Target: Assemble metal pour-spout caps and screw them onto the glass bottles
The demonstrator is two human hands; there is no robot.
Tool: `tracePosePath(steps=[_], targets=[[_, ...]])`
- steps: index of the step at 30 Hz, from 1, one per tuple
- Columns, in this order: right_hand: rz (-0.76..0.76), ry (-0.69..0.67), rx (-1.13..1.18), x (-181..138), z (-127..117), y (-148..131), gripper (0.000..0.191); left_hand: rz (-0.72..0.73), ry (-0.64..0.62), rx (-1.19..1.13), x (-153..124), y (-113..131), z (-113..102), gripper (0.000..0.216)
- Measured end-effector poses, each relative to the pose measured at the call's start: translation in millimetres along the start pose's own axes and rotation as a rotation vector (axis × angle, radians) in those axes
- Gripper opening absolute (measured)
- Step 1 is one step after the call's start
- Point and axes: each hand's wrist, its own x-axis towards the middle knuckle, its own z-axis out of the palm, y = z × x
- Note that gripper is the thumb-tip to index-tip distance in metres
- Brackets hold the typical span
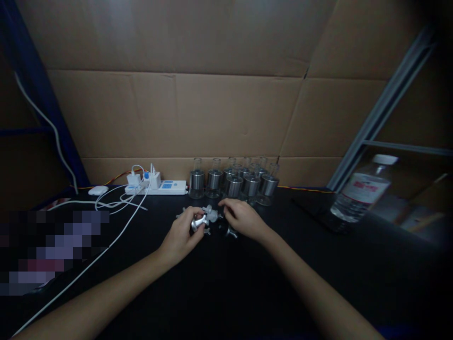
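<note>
Reference: steel-banded glass bottles point(234, 187). Left hand point(179, 236) in front of bottles, fingers clamped on silver fitting point(198, 223). Right hand point(246, 218) also before bottles, over small loose parts point(231, 233); grip cannot be told. Power strip point(174, 188) left of bottles; water bottle point(364, 189) well right.

Bare, slender forearms point(311, 288) here, tapering at the wrists point(268, 236) into a bare left hand point(180, 236) and right hand point(245, 219)!
</note>
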Motion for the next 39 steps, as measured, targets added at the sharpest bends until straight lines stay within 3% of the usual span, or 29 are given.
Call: tracePosePath(steps=[5,11,22,26,32,39], targets=[[-0.042,0.097,0.109,-2.5,-3.8,-15.1,0.020,0.029,-0.008,-0.038,0.1,-1.4,0.5,0.015],[-0.214,0.040,0.193,-6.4,-2.9,-39.1,0.020,0.079,-0.010,-0.067,0.9,-3.6,0.6,0.012],[-0.259,-0.020,-0.286,-6.5,13.3,-44.8,0.012,0.219,-0.086,0.102,0.0,-6.1,3.8,0.019],[-0.206,-0.056,-0.335,-7.3,13.3,-48.1,0.009,0.263,-0.073,0.129,-0.9,-5.6,4.9,0.019],[-0.088,-0.120,-0.117,-8.2,5.5,-50.6,0.006,0.264,-0.049,0.074,-0.5,-5.0,5.7,0.016],[-0.109,-0.011,0.128,-7.3,4.3,-44.9,0.024,0.286,-0.060,0.090,-0.2,-6.0,4.7,0.017]])
